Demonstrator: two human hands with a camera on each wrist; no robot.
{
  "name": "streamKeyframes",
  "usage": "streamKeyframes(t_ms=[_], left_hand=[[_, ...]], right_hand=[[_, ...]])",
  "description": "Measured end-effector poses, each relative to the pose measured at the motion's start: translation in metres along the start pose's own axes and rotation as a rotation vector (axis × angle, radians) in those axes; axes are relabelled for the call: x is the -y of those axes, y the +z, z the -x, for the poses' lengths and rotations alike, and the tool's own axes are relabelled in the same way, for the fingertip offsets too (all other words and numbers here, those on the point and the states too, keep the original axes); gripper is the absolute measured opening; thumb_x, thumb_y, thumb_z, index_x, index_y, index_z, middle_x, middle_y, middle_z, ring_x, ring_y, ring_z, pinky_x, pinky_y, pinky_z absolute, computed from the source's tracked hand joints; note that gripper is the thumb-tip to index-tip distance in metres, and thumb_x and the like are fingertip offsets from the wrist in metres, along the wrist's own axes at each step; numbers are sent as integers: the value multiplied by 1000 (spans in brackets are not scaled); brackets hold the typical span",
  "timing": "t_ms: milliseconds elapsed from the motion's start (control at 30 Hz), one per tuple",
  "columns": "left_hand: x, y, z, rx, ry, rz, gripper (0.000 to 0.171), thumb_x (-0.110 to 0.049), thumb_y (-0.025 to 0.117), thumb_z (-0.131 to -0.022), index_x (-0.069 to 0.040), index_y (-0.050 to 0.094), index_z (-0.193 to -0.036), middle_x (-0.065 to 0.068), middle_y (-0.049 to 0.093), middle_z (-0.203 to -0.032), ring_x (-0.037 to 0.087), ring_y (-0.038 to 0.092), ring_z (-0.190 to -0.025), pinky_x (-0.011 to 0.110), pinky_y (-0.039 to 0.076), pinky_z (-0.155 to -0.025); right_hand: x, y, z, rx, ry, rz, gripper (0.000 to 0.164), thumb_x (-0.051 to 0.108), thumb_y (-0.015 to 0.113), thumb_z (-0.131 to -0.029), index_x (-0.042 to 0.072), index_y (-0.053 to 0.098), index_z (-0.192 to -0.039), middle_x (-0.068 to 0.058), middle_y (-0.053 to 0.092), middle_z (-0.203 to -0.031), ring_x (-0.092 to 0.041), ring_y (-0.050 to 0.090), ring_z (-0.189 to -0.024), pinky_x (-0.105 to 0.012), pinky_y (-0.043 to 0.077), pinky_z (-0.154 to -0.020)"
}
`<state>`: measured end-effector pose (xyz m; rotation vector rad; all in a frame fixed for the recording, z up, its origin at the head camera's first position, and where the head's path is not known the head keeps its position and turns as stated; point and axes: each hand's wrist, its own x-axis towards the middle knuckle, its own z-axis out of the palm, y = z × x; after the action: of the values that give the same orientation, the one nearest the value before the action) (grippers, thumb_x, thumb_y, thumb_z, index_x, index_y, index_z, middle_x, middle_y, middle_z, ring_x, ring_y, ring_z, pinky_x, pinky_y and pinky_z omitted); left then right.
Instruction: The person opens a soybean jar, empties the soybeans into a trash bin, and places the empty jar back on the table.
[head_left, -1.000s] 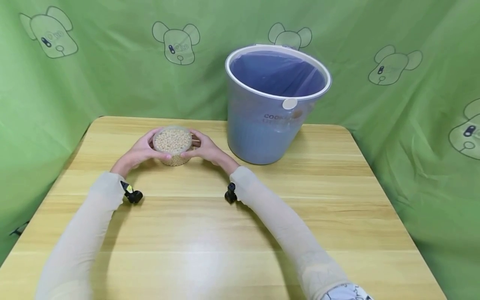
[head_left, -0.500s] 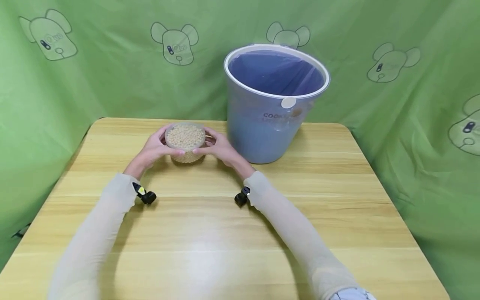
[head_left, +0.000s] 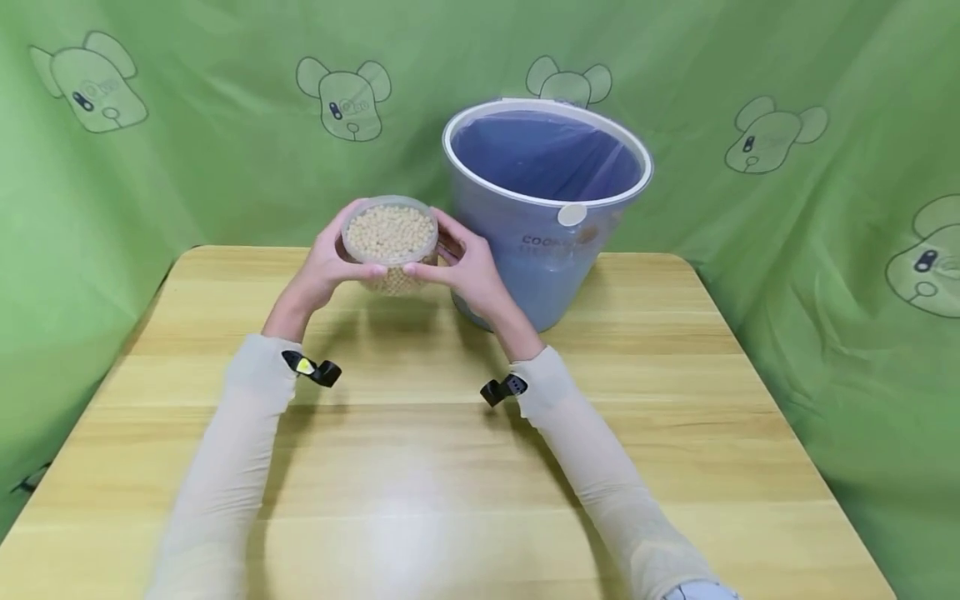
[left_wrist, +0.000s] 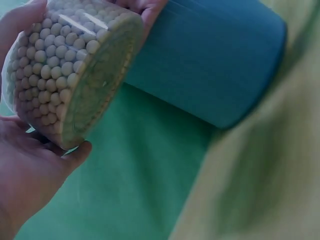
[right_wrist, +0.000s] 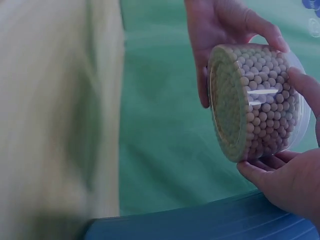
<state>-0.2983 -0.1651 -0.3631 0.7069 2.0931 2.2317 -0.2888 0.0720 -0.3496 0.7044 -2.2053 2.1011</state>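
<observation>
1. A clear round tub of beans [head_left: 390, 242] is held above the counter [head_left: 450, 467], just left of the blue bucket [head_left: 543, 208] and apart from it.
2. The left hand [head_left: 322, 271] and the right hand [head_left: 468, 271] cup it from opposite sides, fingers [right_wrist: 260, 172] curled round the wall, thumbs at the near rim.
3. It is packed full of small pale beans, so it is probably fairly heavy for its size.
4. The smooth plastic wall looks slippery and may flex; a grip low on both sides suits it.
5. Whether a lid covers the top is hard to tell, so tilting could spill beans.
</observation>
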Motion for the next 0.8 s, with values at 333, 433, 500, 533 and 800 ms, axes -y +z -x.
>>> streamKeyframes(t_ms=[333,433,500,533,800], left_hand=[[-20,0,-3,65,34,-11,105,12,80,-67,-15,32,-157,15,39,-151,29,48,-131,33,49,-110],[-25,2,-3,64,33,-31,118,14,85,-62,-16,27,-160,13,37,-156,28,44,-136,39,45,-116],[-26,3,-1,56,29,-41,126,16,87,-58,-17,23,-161,11,35,-158,28,42,-139,43,43,-119],[-25,4,-1,53,28,-45,128,18,88,-57,-17,22,-161,11,35,-158,28,42,-140,44,42,-119],[-16,11,-2,-24,131,-111,113,16,88,-54,-7,38,-153,15,48,-150,26,50,-133,44,41,-120]], right_hand=[[15,5,8,-39,-55,-9,83,0,84,-78,9,48,-152,-10,55,-150,-21,56,-136,-34,44,-118],[18,6,10,-41,-84,-15,84,-2,85,-77,9,47,-152,-10,55,-149,-21,57,-134,-34,46,-116],[19,6,10,-34,-98,-5,86,-2,85,-76,8,47,-152,-10,56,-148,-21,57,-133,-34,47,-115],[19,6,11,-32,-104,7,86,-2,86,-76,8,47,-152,-10,56,-148,-21,57,-133,-33,47,-115],[25,1,10,-16,-109,99,87,2,87,-76,6,45,-153,-10,55,-150,-19,56,-134,-33,47,-115]])
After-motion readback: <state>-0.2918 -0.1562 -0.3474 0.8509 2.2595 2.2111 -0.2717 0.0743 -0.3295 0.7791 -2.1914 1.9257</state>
